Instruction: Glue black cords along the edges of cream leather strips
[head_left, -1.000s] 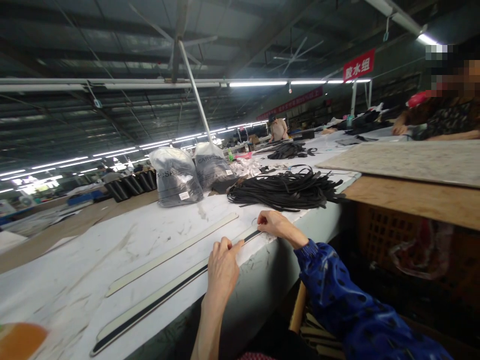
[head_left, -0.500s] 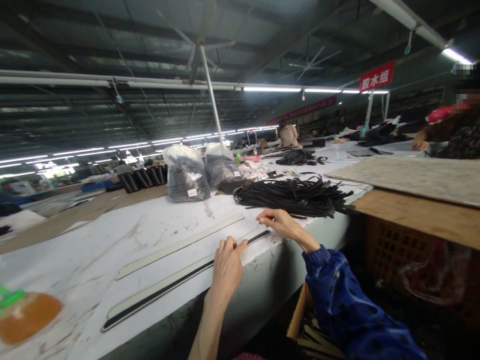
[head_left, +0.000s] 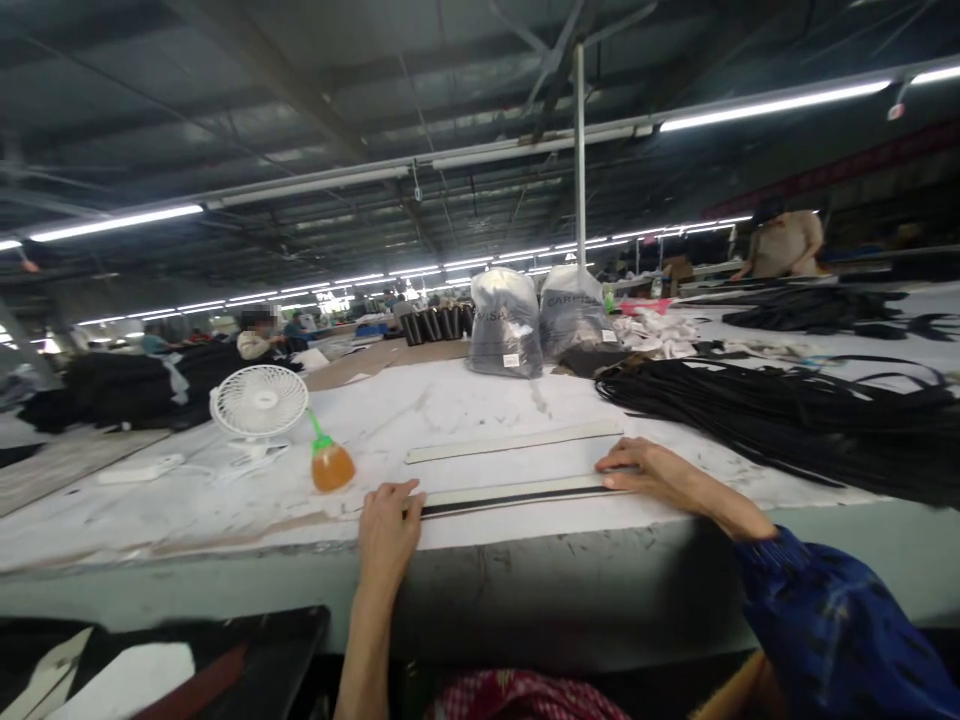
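Note:
A long pale strip with a narrow black strip point(head_left: 517, 496) along its near side lies near the table's front edge. At its left end is my left hand point(head_left: 388, 525), fingers bent and closed over the tip. My right hand point(head_left: 660, 475) has thumb and fingertips closed on the opposite end, covering it. Just behind, parallel to it, rests a second pale strip point(head_left: 514, 442) that neither hand touches. A big bundle of black strips point(head_left: 780, 420) spreads out to the right, beyond my right hand.
A plastic bottle of amber liquid point(head_left: 332, 467) with a green top stands left, near a white fan point(head_left: 259, 403) and a power strip point(head_left: 141, 470). Behind are two filled plastic bags point(head_left: 505, 325) and a metal pole point(head_left: 580, 160). A co-worker point(head_left: 784, 243) is at the far right.
My view has swung left, bringing the fan into sight. My left hand has slid from the strip's middle to its left end. My right hand has come down onto the right end.

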